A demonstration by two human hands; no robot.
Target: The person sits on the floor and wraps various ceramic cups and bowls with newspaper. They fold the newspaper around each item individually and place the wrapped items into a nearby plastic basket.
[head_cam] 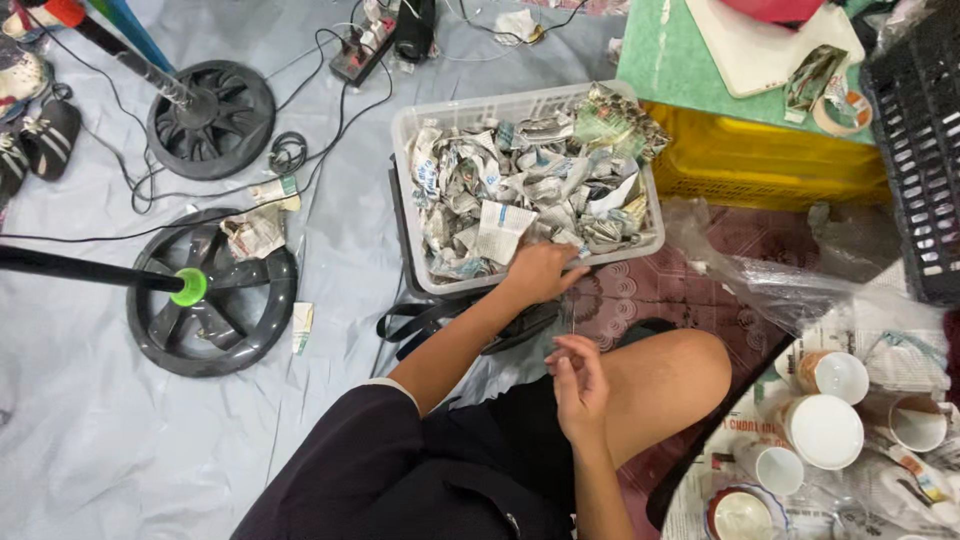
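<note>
A white slatted basket (408, 190) heaped with crumpled newspaper wads (520, 190) lies just beyond the left hand (540, 270), whose fingers (570, 277) rest on the near paper, slightly spread (grip unclear). The right hand (578, 385) hovers above the knee, fingertips (560, 353) pinched together, well short of the basket.

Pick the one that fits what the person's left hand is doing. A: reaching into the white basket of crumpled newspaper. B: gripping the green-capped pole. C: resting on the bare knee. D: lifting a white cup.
A: the left hand lies over the near rim of the white basket, on the crumpled newspaper.
</note>
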